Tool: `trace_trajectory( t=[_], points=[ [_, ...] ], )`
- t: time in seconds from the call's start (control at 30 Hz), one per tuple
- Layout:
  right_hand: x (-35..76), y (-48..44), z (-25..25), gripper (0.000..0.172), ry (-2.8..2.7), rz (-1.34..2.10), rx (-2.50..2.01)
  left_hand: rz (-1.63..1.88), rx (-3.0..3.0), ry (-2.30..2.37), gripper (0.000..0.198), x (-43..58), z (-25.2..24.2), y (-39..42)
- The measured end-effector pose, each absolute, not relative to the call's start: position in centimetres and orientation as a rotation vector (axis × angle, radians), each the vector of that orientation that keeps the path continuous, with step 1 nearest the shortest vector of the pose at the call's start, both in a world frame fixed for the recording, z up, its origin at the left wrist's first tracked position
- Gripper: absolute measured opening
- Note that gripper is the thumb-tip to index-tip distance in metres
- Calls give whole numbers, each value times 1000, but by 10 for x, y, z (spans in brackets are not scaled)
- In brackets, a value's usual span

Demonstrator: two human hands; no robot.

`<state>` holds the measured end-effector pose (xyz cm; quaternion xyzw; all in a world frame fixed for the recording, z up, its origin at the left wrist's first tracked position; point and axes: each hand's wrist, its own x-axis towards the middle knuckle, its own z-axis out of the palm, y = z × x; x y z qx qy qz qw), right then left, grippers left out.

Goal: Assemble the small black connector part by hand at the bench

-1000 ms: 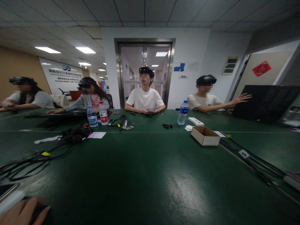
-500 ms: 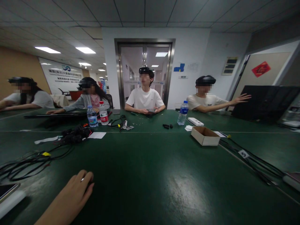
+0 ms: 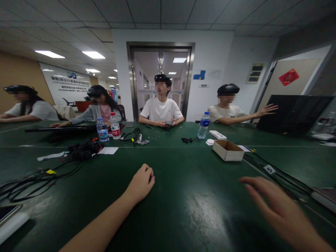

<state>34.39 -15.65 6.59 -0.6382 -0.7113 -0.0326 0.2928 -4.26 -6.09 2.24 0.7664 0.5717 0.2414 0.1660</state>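
Over the table (image 3: 173, 196), the released right hand (image 3: 279, 206) appeared; left hand (image 3: 141, 182) (grip unclear) advanced.

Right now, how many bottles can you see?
3: a blue-capped bottle and red-capped bottle at left, a third bottle left of the box. The blurry far right may hide more.

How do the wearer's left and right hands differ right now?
The left hand is curled; the right hand is outstretched. In view, the right hand looks larger than the left hand and appears closer to the open white box. Both hands are bare.
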Motion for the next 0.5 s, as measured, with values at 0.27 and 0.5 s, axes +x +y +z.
trace_trajectory(
  t=[0.27,0.5],
  points=[
    [155,-33,18,24,-2035,404,-1650,704,1907,2021,46,29,11,-18],
    [142,-26,16,29,-2138,305,-1487,832,1777,1816,50,11,6,-8]
  ],
)
